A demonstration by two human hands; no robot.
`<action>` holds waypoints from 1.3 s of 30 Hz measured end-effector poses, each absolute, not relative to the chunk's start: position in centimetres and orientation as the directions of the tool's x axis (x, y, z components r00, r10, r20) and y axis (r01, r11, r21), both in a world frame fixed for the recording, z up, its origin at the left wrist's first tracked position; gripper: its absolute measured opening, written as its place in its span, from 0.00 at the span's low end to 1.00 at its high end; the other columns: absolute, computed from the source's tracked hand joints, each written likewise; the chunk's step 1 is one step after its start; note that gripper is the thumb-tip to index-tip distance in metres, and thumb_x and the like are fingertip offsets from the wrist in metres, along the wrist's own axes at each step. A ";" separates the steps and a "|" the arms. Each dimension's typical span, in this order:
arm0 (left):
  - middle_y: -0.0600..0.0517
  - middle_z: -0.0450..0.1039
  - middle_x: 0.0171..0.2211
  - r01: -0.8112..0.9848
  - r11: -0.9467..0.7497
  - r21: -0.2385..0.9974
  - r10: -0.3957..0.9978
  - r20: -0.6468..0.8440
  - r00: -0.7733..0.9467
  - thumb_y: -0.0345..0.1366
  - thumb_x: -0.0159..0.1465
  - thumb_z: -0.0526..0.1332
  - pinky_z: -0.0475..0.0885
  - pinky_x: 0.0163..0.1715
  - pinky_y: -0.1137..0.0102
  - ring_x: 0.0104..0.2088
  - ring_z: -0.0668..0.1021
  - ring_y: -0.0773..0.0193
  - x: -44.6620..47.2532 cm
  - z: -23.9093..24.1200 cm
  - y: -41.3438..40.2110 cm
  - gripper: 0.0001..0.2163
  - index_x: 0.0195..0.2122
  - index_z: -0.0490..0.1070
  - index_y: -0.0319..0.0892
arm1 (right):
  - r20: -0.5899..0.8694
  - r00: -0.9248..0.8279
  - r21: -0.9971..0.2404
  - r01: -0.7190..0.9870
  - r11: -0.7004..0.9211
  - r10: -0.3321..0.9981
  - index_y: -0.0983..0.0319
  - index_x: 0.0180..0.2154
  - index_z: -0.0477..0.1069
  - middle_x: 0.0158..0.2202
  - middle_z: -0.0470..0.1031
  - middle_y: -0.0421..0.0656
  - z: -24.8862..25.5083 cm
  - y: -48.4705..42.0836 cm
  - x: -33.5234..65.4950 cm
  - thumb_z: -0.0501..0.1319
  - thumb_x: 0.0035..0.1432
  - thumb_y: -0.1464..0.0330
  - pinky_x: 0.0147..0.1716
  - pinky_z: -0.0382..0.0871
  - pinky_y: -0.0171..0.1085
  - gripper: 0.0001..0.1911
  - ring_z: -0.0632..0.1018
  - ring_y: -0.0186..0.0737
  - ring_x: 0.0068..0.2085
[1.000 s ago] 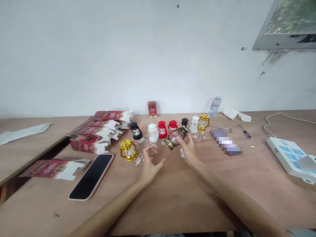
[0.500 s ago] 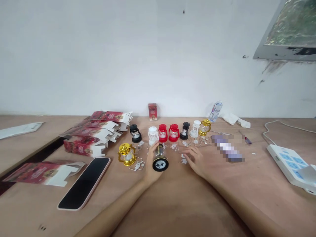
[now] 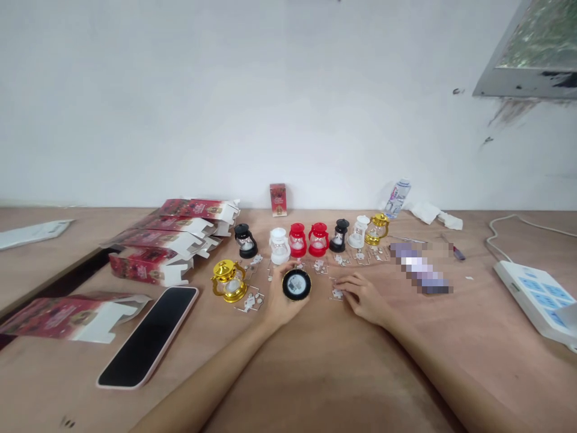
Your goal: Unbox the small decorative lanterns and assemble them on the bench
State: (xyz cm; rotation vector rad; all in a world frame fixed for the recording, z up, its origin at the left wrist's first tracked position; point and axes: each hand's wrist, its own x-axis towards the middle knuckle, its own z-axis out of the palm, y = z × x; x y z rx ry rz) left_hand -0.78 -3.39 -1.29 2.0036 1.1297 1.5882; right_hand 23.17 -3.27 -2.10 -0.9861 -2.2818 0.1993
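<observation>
My left hand [image 3: 280, 300] is wrapped round a small lantern [image 3: 296, 284], tipped so that its round black-rimmed base faces me; a pale disc with dark marks fills the base's middle. Most of the lantern's body is hidden behind the base. My right hand [image 3: 363, 297] rests low over the table, thumb and fingertips drawn together at a little set of white and metal parts [image 3: 337, 293]. Whatever lies between those fingertips is too small to make out. To the left stands a gold lantern [image 3: 229, 281], with similar small parts [image 3: 249, 301] beside it.
Behind my hands runs a row of lanterns, among them a red one [image 3: 318, 239] and a white one [image 3: 279, 245]. Flattened red boxes [image 3: 148, 264] and a phone [image 3: 148, 337] lie left. A red box [image 3: 278, 200] stands at the wall. A power strip [image 3: 534, 300] lies right.
The lantern in my left hand has turned so its base faces me more squarely, and it is slightly higher in view. My right fingertips have closed in on the small parts.
</observation>
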 end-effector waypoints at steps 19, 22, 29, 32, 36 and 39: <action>0.45 0.67 0.51 0.536 -0.668 0.516 0.722 0.625 0.297 0.35 0.52 0.65 0.65 0.50 0.59 0.52 0.69 0.53 -1.1 -0.2 -3.6 0.26 0.52 0.61 0.45 | 0.571 -0.002 -0.729 0.458 0.509 0.821 0.58 0.35 0.72 0.33 0.75 0.43 -1.7 -5.8 20.4 0.56 0.60 0.65 0.34 0.71 0.37 0.08 0.76 0.39 0.36; 0.45 0.67 0.51 0.565 -0.687 0.458 0.704 0.613 0.359 0.38 0.53 0.65 0.65 0.49 0.60 0.51 0.69 0.53 -1.1 -0.1 -3.7 0.25 0.52 0.62 0.45 | 0.559 0.007 -0.767 0.383 0.514 0.829 0.58 0.31 0.71 0.33 0.75 0.41 -1.5 -7.0 19.3 0.58 0.58 0.65 0.33 0.71 0.36 0.06 0.76 0.37 0.35; 0.45 0.68 0.51 0.582 -0.740 0.337 0.649 0.586 0.485 0.42 0.55 0.63 0.63 0.47 0.60 0.50 0.71 0.54 -0.9 0.2 -4.0 0.24 0.52 0.62 0.46 | 0.691 -0.020 -0.665 0.375 0.646 0.723 0.58 0.30 0.72 0.29 0.74 0.41 -1.0 -7.9 18.6 0.61 0.56 0.70 0.33 0.71 0.37 0.03 0.76 0.37 0.33; 0.45 0.69 0.51 0.561 -0.764 0.318 0.626 0.575 0.527 0.42 0.56 0.63 0.63 0.47 0.60 0.49 0.71 0.54 -0.8 0.1 -4.0 0.24 0.53 0.62 0.46 | 0.738 -0.058 -0.593 0.419 0.688 0.672 0.57 0.33 0.73 0.30 0.74 0.41 -0.7 -7.9 18.7 0.60 0.56 0.72 0.33 0.71 0.36 0.05 0.76 0.37 0.33; 0.45 0.70 0.49 0.542 -0.774 0.326 0.620 0.566 0.543 0.41 0.55 0.62 0.63 0.46 0.61 0.48 0.72 0.54 -0.7 0.3 -4.0 0.25 0.53 0.61 0.45 | 0.759 -0.115 -0.525 0.472 0.708 0.640 0.57 0.37 0.73 0.31 0.73 0.42 -0.3 -8.2 18.8 0.58 0.58 0.73 0.35 0.71 0.36 0.08 0.76 0.37 0.34; 0.45 0.70 0.49 0.549 -0.770 0.326 0.627 0.547 0.555 0.41 0.55 0.62 0.63 0.47 0.60 0.48 0.73 0.54 -0.7 0.3 -4.1 0.24 0.53 0.61 0.45 | 0.761 -0.120 -0.514 0.489 0.705 0.638 0.57 0.37 0.72 0.32 0.73 0.43 -0.4 -8.3 18.7 0.57 0.58 0.73 0.37 0.71 0.38 0.07 0.76 0.38 0.37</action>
